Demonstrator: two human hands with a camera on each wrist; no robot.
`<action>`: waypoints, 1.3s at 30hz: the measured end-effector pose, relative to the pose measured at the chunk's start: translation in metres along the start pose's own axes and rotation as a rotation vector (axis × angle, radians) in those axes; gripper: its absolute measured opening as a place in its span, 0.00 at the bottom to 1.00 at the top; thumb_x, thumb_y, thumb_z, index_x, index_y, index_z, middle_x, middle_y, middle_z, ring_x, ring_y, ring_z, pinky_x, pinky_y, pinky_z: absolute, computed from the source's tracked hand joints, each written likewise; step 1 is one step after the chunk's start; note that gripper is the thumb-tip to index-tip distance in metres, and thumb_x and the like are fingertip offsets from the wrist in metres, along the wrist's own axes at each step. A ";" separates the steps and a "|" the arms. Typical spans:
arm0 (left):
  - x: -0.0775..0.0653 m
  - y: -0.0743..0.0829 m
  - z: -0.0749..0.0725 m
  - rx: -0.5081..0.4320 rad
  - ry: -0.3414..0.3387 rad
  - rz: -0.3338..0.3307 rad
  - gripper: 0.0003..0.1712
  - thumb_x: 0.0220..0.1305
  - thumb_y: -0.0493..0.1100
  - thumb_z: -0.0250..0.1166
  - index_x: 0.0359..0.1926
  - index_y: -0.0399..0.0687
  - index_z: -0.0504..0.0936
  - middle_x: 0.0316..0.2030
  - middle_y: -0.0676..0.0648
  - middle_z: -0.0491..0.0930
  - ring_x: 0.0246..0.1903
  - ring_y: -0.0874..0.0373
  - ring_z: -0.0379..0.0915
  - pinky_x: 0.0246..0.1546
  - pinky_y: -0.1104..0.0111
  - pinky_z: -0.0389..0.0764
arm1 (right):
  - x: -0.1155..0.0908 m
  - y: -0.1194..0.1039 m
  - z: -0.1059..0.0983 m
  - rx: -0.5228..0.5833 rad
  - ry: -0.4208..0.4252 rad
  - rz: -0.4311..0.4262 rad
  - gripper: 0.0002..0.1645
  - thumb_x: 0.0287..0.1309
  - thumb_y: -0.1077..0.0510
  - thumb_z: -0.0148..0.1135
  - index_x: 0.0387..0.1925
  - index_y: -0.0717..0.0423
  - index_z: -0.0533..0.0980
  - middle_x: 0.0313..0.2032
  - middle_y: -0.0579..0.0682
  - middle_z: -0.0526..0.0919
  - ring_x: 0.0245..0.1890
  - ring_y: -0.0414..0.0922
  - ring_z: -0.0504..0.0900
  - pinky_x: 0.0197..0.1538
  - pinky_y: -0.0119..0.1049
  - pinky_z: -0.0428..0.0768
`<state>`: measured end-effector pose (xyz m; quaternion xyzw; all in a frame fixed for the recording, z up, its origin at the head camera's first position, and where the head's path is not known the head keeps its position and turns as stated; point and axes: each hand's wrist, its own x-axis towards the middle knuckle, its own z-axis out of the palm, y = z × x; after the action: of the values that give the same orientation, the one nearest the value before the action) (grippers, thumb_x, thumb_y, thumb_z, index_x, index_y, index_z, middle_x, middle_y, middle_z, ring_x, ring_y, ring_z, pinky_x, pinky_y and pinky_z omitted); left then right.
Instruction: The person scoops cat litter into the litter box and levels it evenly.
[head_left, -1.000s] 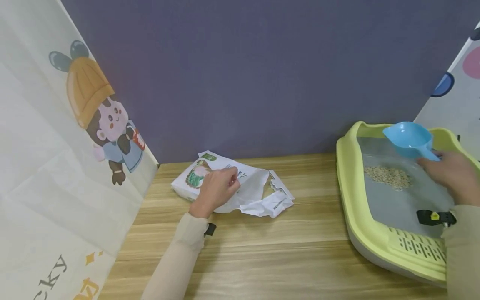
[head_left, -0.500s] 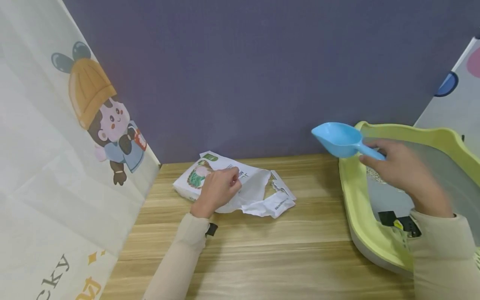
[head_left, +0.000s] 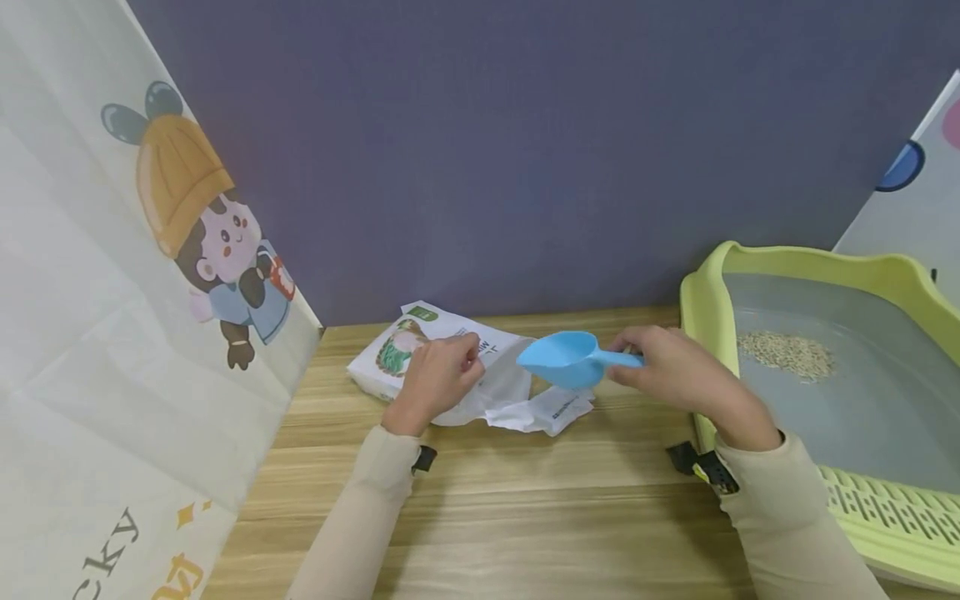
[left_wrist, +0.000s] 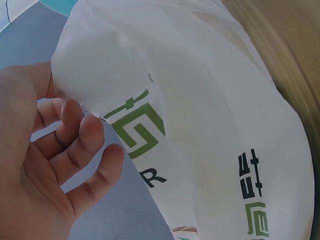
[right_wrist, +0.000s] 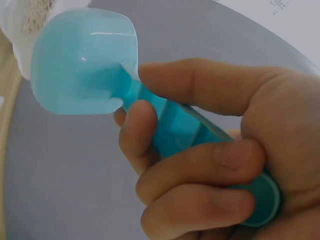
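A torn-open white bag with green and black print [head_left: 375,371] lies on its side on the wooden table. My left hand [head_left: 435,379] pinches the upper edge of its torn mouth; in the left wrist view, thumb and index finger hold the thin white film [left_wrist: 210,75] while the other fingers curl loosely. The light blue scoop [head_left: 562,358] is in my right hand [head_left: 686,371], its bowl overlapping the bag's opening in the head view. No pellets show in the bowl. The right wrist view has fingers wrapped round the ribbed handle [right_wrist: 172,130], with pale pellets [right_wrist: 37,15] visible inside the bag mouth.
A litter box with a yellow-green rim [head_left: 708,317] stands at the right, with a small heap of beige pellets [head_left: 787,354] on its grey floor. A dark blue-grey panel [head_left: 495,167] rises behind the table, and a white printed sheet [head_left: 82,333] borders the left.
My right hand has carried the scoop left, from over the litter box to the bag's opening, and lower. My left hand stays at the bag's edge.
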<state>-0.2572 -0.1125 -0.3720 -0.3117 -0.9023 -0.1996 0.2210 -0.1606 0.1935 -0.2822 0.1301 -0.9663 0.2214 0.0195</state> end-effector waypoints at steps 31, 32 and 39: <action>0.002 0.001 0.002 0.015 0.011 0.034 0.11 0.59 0.39 0.63 0.24 0.54 0.70 0.17 0.57 0.66 0.17 0.63 0.61 0.19 0.70 0.61 | 0.043 -0.002 0.062 0.039 -0.084 0.013 0.16 0.58 0.55 0.70 0.47 0.56 0.85 0.41 0.53 0.88 0.36 0.45 0.82 0.38 0.40 0.78; 0.002 0.001 0.002 0.016 0.012 0.037 0.11 0.58 0.39 0.63 0.24 0.54 0.71 0.17 0.57 0.66 0.17 0.63 0.61 0.19 0.71 0.61 | 0.044 -0.003 0.063 0.042 -0.083 0.015 0.16 0.58 0.55 0.70 0.47 0.56 0.85 0.42 0.53 0.88 0.36 0.45 0.82 0.38 0.39 0.78; 0.002 0.001 0.003 0.019 0.016 0.048 0.12 0.58 0.39 0.64 0.23 0.53 0.70 0.17 0.58 0.65 0.17 0.63 0.60 0.19 0.71 0.60 | 0.048 -0.005 0.072 0.043 -0.057 0.010 0.16 0.59 0.56 0.69 0.48 0.58 0.85 0.43 0.54 0.89 0.37 0.45 0.82 0.40 0.42 0.79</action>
<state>-0.2586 -0.1090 -0.3728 -0.3297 -0.8946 -0.1881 0.2358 -0.2042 0.1468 -0.3403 0.1320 -0.9621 0.2383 -0.0117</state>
